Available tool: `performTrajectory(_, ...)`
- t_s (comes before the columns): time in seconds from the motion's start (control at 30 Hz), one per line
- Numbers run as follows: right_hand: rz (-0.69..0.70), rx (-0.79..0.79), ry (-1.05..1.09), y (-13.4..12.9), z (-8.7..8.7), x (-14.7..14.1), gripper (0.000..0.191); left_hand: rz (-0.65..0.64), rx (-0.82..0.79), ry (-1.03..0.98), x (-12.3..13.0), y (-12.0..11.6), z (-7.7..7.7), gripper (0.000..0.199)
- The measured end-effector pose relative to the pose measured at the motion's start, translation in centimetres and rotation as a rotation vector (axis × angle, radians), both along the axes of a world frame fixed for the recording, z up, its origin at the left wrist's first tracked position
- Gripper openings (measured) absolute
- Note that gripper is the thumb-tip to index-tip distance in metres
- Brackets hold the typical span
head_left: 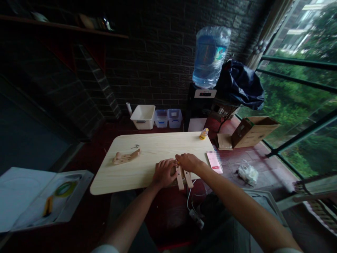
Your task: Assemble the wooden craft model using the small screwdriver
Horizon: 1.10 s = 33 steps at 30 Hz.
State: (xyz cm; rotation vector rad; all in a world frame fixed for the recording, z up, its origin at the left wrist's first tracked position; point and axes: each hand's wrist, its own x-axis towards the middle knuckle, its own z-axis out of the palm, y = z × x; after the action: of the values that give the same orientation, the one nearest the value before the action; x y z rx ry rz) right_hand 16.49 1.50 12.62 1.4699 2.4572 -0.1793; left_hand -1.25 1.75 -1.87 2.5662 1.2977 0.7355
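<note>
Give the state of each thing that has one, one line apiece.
Wooden bars: side by side
Left hand: palm down by them
Right hand: fingers curled, grip unclear
Wooden parts at left: lying untouched
Phone: screen lit
Small bottle: standing
Water jug: upside down on dispenser
White bin: open
Clear bins: open
White case: open
Brown carton: open

One worktop (155, 142) it was, and two wooden strips (180, 181) poked past its near edge! One wooden assembly (126, 157) sat on its left, one small bottle (203, 134) on its far right corner; beyond it stood one white bin (146, 125), two clear bins (174, 123), one water jug (207, 58).
</note>
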Motion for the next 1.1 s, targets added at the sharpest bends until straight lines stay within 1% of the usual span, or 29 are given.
performTrajectory(0.1, 0.005, 0.001, 0.017, 0.2, -0.7, -0.1, 0.031, 0.002, -0.008, 0.003, 0.0, 0.1, 0.2, 0.04)
performTrajectory(0.2, -0.031, 0.001, 0.022, 0.4, -1.1, -0.2, 0.03, -0.004, -0.01, -0.001, -0.1, 0.1, 0.4, 0.04)
performTrajectory(0.3, -0.085, 0.015, 0.014, 0.3, -1.2, -0.1, 0.032, -0.006, -0.012, 0.0, -0.1, 0.1, 0.6, 0.04)
performTrajectory(0.4, -0.114, 0.003, 0.029, 0.1, -0.9, 0.1, 0.035, -0.007, -0.017, 0.003, -0.1, -0.1, 0.7, 0.041)
performTrajectory(0.5, -0.073, -0.032, 0.037, -0.1, -0.4, 0.4, 0.034, 0.0, -0.013, -0.002, 0.0, -0.1, 0.4, 0.044)
performTrajectory(0.57, -0.04, -0.025, 0.051, -0.2, -0.1, 0.5, 0.03, 0.001, -0.008, -0.004, 0.0, 0.0, 0.2, 0.043)
performTrajectory(0.77, -0.013, -0.028, 0.074, -0.2, -0.2, -0.1, 0.029, -0.002, 0.014, -0.013, 0.0, 0.2, -0.3, 0.039)
performTrajectory(0.87, -0.049, -0.024, 0.067, 0.2, -0.3, -0.1, 0.029, -0.008, 0.009, -0.008, 0.0, 0.3, -0.3, 0.041)
performTrajectory(0.97, -0.1, -0.015, 0.062, 0.4, -0.5, -0.1, 0.034, -0.001, 0.0, 0.007, 0.0, 0.4, -0.1, 0.044)
performTrajectory(1.1, -0.144, -0.015, 0.072, 0.1, -0.6, 0.1, 0.038, -0.002, 0.008, 0.011, 0.0, 0.2, 0.1, 0.041)
